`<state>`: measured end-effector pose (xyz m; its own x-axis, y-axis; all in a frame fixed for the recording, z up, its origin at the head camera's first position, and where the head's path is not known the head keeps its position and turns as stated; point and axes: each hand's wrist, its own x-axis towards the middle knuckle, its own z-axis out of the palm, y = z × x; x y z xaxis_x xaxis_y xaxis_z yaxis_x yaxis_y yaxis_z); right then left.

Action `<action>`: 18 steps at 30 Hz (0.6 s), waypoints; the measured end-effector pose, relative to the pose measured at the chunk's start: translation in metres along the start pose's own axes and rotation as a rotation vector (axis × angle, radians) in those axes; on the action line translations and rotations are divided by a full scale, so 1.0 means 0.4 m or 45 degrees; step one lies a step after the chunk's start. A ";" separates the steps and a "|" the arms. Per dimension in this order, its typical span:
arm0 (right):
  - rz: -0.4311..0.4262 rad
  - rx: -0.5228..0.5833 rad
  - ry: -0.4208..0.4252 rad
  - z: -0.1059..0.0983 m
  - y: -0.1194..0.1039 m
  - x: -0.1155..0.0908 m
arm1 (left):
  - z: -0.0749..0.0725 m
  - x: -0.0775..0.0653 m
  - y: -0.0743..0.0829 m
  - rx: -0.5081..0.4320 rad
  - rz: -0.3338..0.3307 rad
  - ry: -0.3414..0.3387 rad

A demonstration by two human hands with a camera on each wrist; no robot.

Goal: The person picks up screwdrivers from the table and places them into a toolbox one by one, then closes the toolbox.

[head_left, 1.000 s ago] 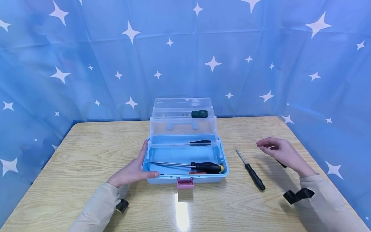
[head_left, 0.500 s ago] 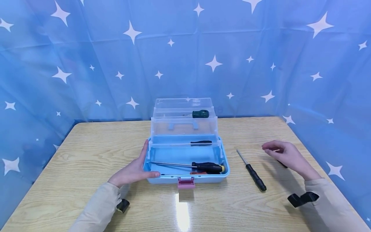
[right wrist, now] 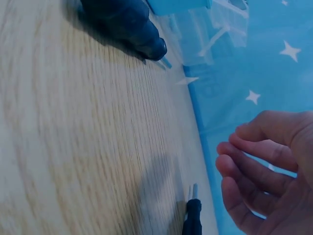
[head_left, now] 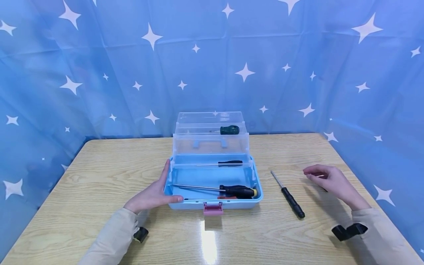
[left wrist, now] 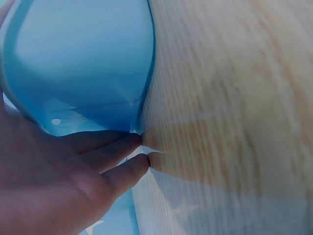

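My left hand (head_left: 150,195) spans the front left corner of a light blue toolbox (head_left: 198,206), thumb along the front rim and straight fingers against the left side. In the left wrist view its fingertips touch the blue wall (left wrist: 88,63) close to the tabletop. My right hand (head_left: 332,182) hovers over the table's right side, fingers loosely bent and holding nothing. Below it lies a small black-handled screwdriver (right wrist: 193,218), nearly all hidden by the hand in the head view. A longer black-handled screwdriver (head_left: 291,201) lies between the right hand and the box.
Inside the box lie a large black-and-yellow screwdriver (head_left: 236,191) and a red-handled one (head_left: 227,197). Raised clear trays carry a green-handled screwdriver (head_left: 230,130) and a thin black one (head_left: 230,163). A pink latch (head_left: 213,209) hangs in front. A starry blue curtain (head_left: 212,73) borders the table.
My right hand has drifted right and slightly toward me, covering more of the small screwdriver. My left hand and the toolbox stay put.
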<state>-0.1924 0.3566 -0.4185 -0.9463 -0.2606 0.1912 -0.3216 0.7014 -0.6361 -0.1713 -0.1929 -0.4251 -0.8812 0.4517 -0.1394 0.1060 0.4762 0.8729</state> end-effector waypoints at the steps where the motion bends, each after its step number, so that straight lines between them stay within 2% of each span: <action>1: 0.001 -0.002 0.004 0.000 0.003 0.000 | 0.000 0.000 -0.001 -0.001 0.002 0.001; 11: 0.063 -0.032 0.079 -0.005 0.034 -0.008 | 0.001 0.002 -0.002 -0.022 0.023 -0.001; 18: 0.146 -0.091 0.038 -0.002 0.049 -0.015 | 0.001 0.002 -0.003 -0.038 0.031 -0.002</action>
<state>-0.1931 0.3724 -0.4313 -0.9772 -0.1568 0.1431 -0.2117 0.7710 -0.6006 -0.1722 -0.1929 -0.4265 -0.8778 0.4641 -0.1190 0.1134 0.4425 0.8896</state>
